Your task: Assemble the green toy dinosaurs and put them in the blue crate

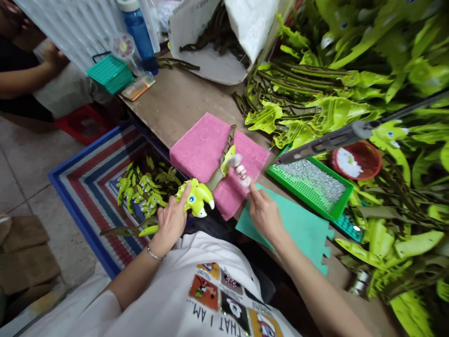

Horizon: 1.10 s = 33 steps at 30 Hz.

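Note:
My left hand (171, 217) grips a lime-green toy dinosaur head (198, 197) with a blue eye and white horn tips, its index finger laid along the top. From the head, an olive and lime body piece (221, 171) stretches across a pink padded block (199, 140). My right hand (264, 213) is over the block's right side, its fingers drawn together. At its fingertips is a blurred white banded shape (240, 172), close to the body piece. Whether that shape is a held thing or wrapping on the fingers, I cannot tell.
Right of the block stand a green basket of small silvery parts (315, 180), a red basket (373, 161) and heaped lime toy parts (351, 112). A dark tool (326, 142) hangs above. Finished-looking toys lie in a striped bin (87, 187) at left. Another person's hand (54, 58) shows upper left.

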Motion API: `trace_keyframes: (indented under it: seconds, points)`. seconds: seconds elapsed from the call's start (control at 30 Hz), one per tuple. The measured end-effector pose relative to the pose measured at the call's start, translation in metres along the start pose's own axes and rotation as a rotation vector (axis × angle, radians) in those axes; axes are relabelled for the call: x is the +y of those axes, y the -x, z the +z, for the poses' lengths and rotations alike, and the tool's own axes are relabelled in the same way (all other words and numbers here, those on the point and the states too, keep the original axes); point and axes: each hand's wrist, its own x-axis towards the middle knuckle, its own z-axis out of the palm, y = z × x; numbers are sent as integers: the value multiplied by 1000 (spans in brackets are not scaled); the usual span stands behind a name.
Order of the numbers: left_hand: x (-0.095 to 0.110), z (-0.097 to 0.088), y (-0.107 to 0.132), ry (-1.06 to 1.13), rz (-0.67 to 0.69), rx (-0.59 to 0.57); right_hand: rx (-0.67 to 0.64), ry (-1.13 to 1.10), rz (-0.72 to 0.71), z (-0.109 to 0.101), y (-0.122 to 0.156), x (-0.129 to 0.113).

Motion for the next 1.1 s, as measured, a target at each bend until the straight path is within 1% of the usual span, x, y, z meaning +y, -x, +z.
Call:
trace_keyframes:
  seconds: [0.03, 0.07, 0.17, 0.2, 0.23, 0.3, 0.33, 0.37, 0.4, 0.47, 0.53, 0.63, 0.7, 0.77, 0.87, 0.93, 1.0, 1.1]
  points:
    - [0, 0, 0, 0, 1, 2, -39, -2, 33, 3, -4, 3]
    - [1, 0, 0, 3, 1, 2, -37, -10, 63, 4, -9, 4]
    - [1, 1, -1, 19, -4, 10, 109, -55, 125, 3, -32, -2]
    - [0, 2, -1, 27, -2, 21, 122, -59, 139, 3, -41, -5]
    - [-1, 3, -2, 40, 6, 33, 93, -49, 157, 4, -50, -7]
    - [-7, 8, -5, 92, 25, 61, -48, -10, 191, 8, -64, -10]
    - [-10, 10, -7, 140, 40, 77, -117, 10, 205, 10, -69, -9]
    - [-15, 13, -10, 209, 63, 91, -157, 26, 219, 12, -73, -7]
    - [-19, 16, -13, 300, 93, 100, -157, 36, 231, 12, -75, -5]
    - [-28, 21, -20, 526, 155, 77, -70, 40, 230, 10, -73, 1]
    - [-36, 26, -26, 752, 186, 5, 27, 32, 202, 4, -63, 5]
    - [-44, 32, -33, 988, 202, -61, 109, -29, 172, -5, -32, 15]
    - [-47, 32, -36, 1079, 212, -53, 119, -95, 167, -8, -4, 25]
    - [-48, 28, -38, 1137, 193, -36, 46, -171, 157, -9, 27, 37]
    - [-47, 13, -43, 1194, 117, -12, -150, -253, 162, -9, 68, 52]
    - [-43, -2, -47, 1224, 74, -27, -222, -263, 181, -9, 83, 57]
    - [-36, -17, -50, 1266, 66, -65, -224, -237, 207, -7, 86, 61]
    - [-22, -39, -51, 1352, 115, -127, -196, -170, 263, -3, 74, 63]
